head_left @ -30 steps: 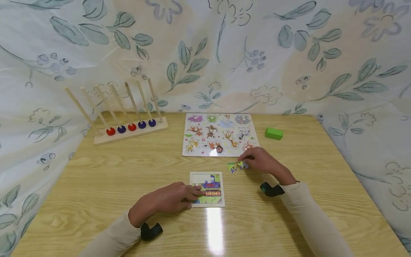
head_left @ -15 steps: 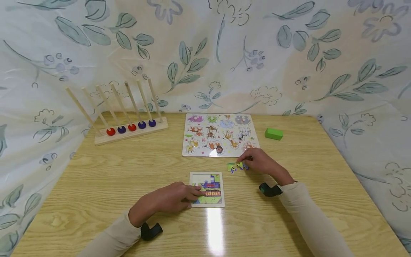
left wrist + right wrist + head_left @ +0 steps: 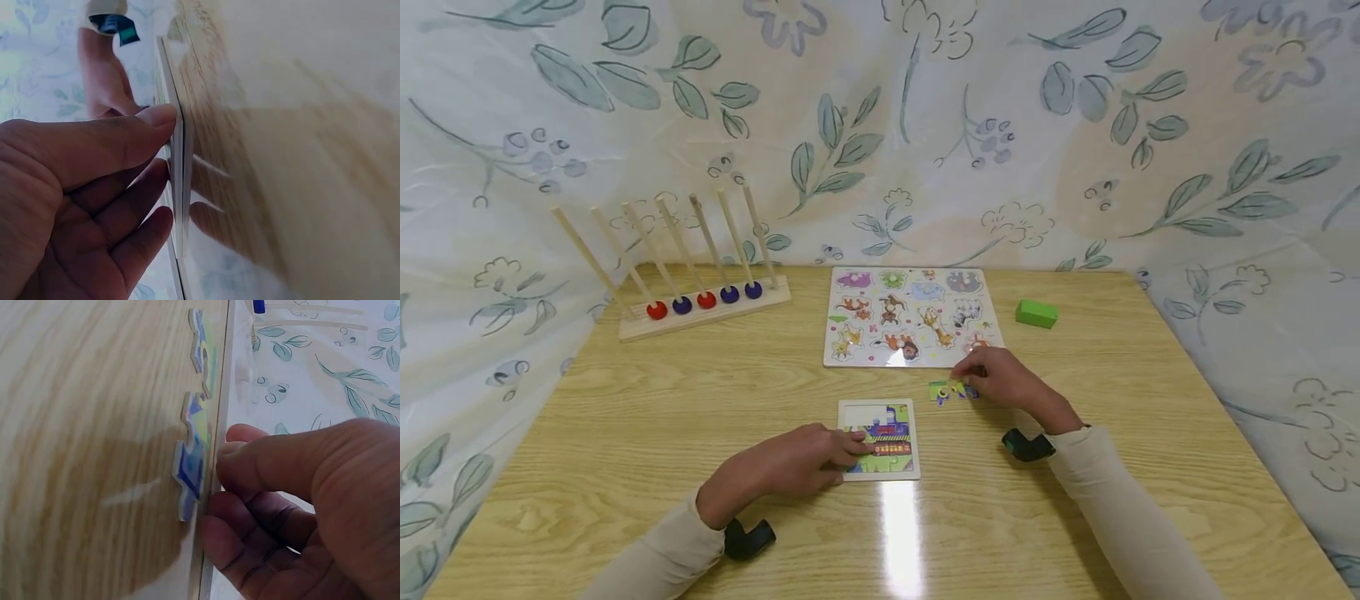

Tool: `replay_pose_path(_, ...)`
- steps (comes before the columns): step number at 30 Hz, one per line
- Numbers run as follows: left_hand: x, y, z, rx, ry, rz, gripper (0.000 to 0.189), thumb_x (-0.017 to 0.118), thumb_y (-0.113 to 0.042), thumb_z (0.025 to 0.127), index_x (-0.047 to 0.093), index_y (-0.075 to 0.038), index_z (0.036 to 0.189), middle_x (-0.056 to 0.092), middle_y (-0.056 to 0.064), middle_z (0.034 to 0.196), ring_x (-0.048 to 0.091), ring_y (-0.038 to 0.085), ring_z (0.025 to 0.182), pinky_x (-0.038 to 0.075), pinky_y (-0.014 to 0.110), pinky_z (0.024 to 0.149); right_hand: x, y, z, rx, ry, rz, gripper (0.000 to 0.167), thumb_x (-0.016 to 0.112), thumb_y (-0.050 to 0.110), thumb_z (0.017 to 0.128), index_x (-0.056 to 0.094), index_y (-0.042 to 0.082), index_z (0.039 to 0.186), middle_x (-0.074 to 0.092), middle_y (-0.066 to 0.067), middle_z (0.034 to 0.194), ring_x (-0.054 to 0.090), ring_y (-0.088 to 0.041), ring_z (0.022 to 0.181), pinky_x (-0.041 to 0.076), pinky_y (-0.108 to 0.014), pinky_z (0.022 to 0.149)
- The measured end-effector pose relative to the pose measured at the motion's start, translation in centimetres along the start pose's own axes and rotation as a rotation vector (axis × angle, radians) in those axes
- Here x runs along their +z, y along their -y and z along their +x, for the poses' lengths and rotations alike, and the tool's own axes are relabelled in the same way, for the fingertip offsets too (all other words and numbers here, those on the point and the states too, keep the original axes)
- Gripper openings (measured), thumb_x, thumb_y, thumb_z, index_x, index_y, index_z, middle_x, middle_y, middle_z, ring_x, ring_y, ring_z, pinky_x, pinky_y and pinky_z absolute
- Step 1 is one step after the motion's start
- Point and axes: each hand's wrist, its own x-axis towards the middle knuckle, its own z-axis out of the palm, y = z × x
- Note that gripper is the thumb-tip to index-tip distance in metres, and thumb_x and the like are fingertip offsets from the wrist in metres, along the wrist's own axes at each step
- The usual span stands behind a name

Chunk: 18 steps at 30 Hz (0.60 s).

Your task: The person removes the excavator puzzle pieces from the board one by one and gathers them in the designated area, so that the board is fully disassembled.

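Observation:
A small square jigsaw puzzle tray (image 3: pixel 915 442) with a white rim lies in front of me. Its colourful picture has a bare white area at the upper left. My left hand (image 3: pixel 808 458) rests on its left side, fingers over the picture. In the left wrist view, the left hand (image 3: pixel 87 181) has its thumb against the tray's edge (image 3: pixel 179 156). Beyond the tray's right corner, my right hand (image 3: pixel 1003 379) touches loose puzzle pieces (image 3: pixel 940 392) with fingertips. The right wrist view shows the right hand (image 3: pixel 294 500) close by the nearer puzzle piece (image 3: pixel 192 459), another beside it.
An animal peg puzzle board (image 3: pixel 913 317) lies behind the pieces. To its right sits a green block (image 3: pixel 1036 313). At the back left stands a wooden rack (image 3: pixel 703 315) with upright rods and red and blue beads. Floral cloth (image 3: pixel 880 125) closes off the table's far side.

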Motion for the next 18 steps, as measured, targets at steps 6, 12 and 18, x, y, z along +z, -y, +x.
replay_pose_path(6, 0.0, 0.2, -0.1, 0.021, -0.006, 0.007, 0.034, 0.06, -0.003, 0.094, 0.066, -0.006, 0.127, 0.054, 0.002, 0.139, 0.045, 0.019, 0.132, 0.042, 0.038, 0.102, 0.3, 0.4, 0.1, -0.043, -0.057, -0.015, 0.016, 0.066, -0.004, 0.088, 0.074, 0.0, 0.102, 0.069, -0.005, 0.091, 0.058, -0.014, 0.076, 0.05, -0.029, 0.066)
replay_pose_path(12, 0.1, 0.3, 0.0, 0.047, -0.092, -0.049, 0.024, 0.06, -0.005, 0.095, 0.071, -0.005, 0.116, 0.059, 0.004, 0.134, 0.051, 0.016, 0.126, 0.045, 0.035, 0.1, 1.2, 1.9, 0.5, -0.091, -0.011, 0.024, 0.016, 0.064, -0.003, 0.09, 0.074, -0.001, 0.103, 0.07, -0.003, 0.091, 0.058, -0.011, 0.074, 0.05, -0.027, 0.064)
replay_pose_path(18, 0.3, 0.7, 0.5, -0.01, -0.177, -0.007, 0.022, 0.062, -0.01, 0.095, 0.072, -0.005, 0.114, 0.061, 0.007, 0.131, 0.054, 0.02, 0.124, 0.045, 0.039, 0.099, 2.3, 3.8, 0.7, -0.145, 0.037, 0.036, 0.017, 0.062, -0.003, 0.091, 0.075, 0.001, 0.101, 0.072, -0.004, 0.095, 0.058, -0.009, 0.073, 0.049, -0.026, 0.062)
